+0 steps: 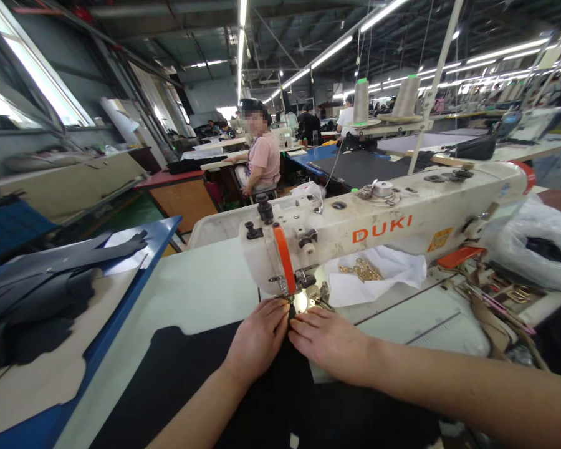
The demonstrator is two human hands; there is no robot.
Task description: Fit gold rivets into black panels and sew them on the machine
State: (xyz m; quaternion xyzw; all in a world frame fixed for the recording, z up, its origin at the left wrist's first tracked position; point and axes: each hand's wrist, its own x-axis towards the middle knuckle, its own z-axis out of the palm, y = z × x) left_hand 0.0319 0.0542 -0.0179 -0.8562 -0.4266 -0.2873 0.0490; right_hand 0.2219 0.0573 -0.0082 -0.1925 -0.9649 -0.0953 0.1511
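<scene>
A cream sewing machine [393, 227] marked DUKI stands on the pale table [201, 290]. Black fabric [182, 380] lies spread in front of it, reaching under the needle area [295, 300]. My left hand [258, 340] rests on the fabric just left of the needle, fingers curled and pinching the cloth. My right hand [330, 343] lies on the fabric just right of the needle, its fingertips pressed against the same fold. The two hands almost touch at the presser foot.
A white cloth with gold metal fittings [362, 270] lies behind the machine. Dark cut pieces [37, 293] are stacked on a blue-edged table at left. Plastic bags [537, 243] and straps sit at right. A seated person [262, 159] works at another table behind.
</scene>
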